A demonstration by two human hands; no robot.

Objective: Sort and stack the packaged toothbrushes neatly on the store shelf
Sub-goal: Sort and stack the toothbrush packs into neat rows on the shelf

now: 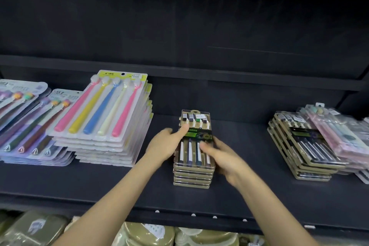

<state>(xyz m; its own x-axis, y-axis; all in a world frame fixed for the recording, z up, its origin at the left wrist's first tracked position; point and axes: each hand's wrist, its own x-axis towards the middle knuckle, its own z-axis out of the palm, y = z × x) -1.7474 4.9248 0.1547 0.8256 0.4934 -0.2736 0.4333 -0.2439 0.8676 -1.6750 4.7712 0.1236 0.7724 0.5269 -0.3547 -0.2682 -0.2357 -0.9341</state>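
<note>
A stack of several gold-framed toothbrush boxes (192,175) stands in the middle of the dark shelf (249,185). The top box (196,124) shows dark and white brush handles under a clear lid with a green-black band. My left hand (166,143) lies against the stack's left side, its index finger stretched over the top box. My right hand (221,158) grips the right side of the stack, thumb on the top box's lid. Both hands are slightly blurred.
At the left stands a tall stack of blister packs with pink, yellow and blue brushes (103,118), and further left purple-toned packs (26,126). At the right lies a skewed stack of gold boxes (299,146) with pink packs (339,132) over it. Green containers (149,233) fill the shelf below.
</note>
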